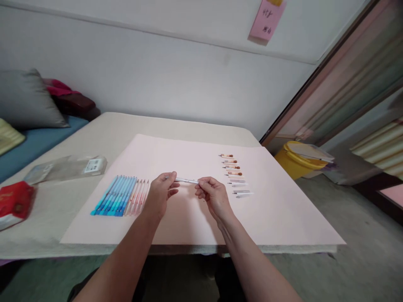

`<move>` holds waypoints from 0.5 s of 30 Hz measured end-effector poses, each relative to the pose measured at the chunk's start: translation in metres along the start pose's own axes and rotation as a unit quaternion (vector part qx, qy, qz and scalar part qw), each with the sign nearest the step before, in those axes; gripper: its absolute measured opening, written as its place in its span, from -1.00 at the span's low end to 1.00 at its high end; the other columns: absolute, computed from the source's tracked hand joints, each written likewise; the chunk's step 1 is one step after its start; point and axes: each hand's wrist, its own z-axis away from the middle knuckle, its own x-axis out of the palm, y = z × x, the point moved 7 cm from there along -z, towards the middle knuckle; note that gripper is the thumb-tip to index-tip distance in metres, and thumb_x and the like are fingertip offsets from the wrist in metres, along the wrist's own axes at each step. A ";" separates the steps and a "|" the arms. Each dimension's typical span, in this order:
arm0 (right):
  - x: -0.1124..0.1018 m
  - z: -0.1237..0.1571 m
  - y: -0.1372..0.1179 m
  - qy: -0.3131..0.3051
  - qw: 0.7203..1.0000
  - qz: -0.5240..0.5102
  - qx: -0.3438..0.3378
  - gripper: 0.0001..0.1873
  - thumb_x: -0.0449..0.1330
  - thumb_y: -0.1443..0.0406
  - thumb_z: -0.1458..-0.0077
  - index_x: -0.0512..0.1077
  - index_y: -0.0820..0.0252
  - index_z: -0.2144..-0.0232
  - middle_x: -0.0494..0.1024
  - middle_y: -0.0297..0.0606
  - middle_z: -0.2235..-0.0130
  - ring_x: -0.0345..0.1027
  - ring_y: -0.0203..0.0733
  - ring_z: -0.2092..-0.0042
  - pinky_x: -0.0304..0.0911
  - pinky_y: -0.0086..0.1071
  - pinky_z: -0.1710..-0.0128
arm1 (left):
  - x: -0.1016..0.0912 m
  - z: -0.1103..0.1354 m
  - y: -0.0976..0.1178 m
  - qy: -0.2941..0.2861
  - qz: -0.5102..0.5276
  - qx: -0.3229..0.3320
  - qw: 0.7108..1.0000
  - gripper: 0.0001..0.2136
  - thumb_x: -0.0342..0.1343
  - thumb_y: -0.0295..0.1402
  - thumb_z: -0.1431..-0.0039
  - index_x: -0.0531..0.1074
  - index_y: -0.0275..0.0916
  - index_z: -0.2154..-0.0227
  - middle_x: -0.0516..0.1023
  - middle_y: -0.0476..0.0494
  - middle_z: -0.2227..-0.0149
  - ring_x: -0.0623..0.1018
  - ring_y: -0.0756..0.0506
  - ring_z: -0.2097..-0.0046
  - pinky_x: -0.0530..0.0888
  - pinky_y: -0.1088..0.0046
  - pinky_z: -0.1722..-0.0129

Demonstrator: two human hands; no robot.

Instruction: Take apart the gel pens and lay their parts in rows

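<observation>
Above the pink sheet, both hands pinch a slim pale pen (186,180) held level. My left hand (161,189) grips its left end between thumb and fingers. The right end is in the closed fingers of my right hand (214,193). Close to my left wrist lies a row of several blue pens (117,195). Beside them are several pinkish clear pens (135,199), partly hidden by the left hand. To the right of my right hand, short pen pieces with brown ends (234,167) lie in a column, with whitish pieces (241,192) below them.
The pink sheet (277,218) covers much of the cloth-topped table (176,121). A clear plastic bag (72,167) and a red packet (15,203) lie on the left. Past the right edge stands a yellow bucket (288,161). A grey cushion (31,98) rests at far left.
</observation>
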 end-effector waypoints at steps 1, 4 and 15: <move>0.000 0.000 0.000 0.001 1.000 -0.002 0.000 -0.82 0.30 0.27 0.13 0.42 0.25 0.46 0.49 -0.30 0.55 0.32 -0.35 0.57 0.16 -0.51 0.60 | 0.002 0.000 0.000 -0.011 0.017 -0.004 1.000 -0.68 0.26 -0.25 0.13 0.43 -0.26 0.28 0.51 -0.16 0.30 0.50 0.00 0.37 0.42 0.53 0.44; 0.000 0.000 -0.001 0.004 1.000 -0.005 -0.001 -0.82 0.30 0.26 0.14 0.42 0.25 0.46 0.49 -0.31 0.55 0.32 -0.35 0.58 0.16 -0.51 0.61 | 0.005 0.000 0.001 -0.036 0.042 -0.010 0.998 -0.69 0.29 -0.37 0.18 0.44 -0.27 0.29 0.51 -0.13 0.31 0.50 0.02 0.35 0.44 0.53 0.37; -0.007 -0.003 -0.002 0.008 1.000 -0.013 -0.007 -0.83 0.30 0.27 0.13 0.43 0.25 0.45 0.50 -0.30 0.52 0.33 -0.36 0.57 0.15 -0.52 0.61 | -0.021 -0.007 0.002 0.088 0.097 -0.004 0.991 -0.76 0.29 -0.30 0.16 0.40 -0.34 0.49 0.47 -0.09 0.54 0.41 0.10 0.55 0.37 0.65 0.57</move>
